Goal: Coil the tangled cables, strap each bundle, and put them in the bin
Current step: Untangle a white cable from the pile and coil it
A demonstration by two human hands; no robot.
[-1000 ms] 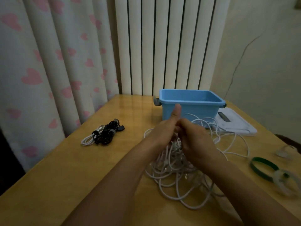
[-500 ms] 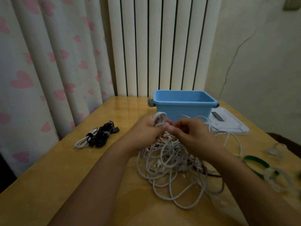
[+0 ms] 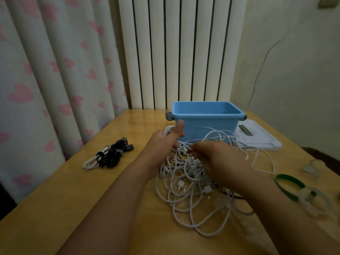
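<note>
Here, nearest you, the tangle of white cables (image 3: 193,196) sprawls across the wooden table (image 3: 55,208). Just above it your left hand (image 3: 161,146) curls round a few white loops, thumb sticking up, while your right hand (image 3: 217,159) pinches a strand close beside it. To your right lie a green strap (image 3: 288,183) and a clear one (image 3: 312,201). Farther left sits a strapped bundle of black and white cable (image 3: 110,155). Beyond your hands stands the blue bin (image 3: 206,116), with a white lid (image 3: 259,138) flat beside it
</note>
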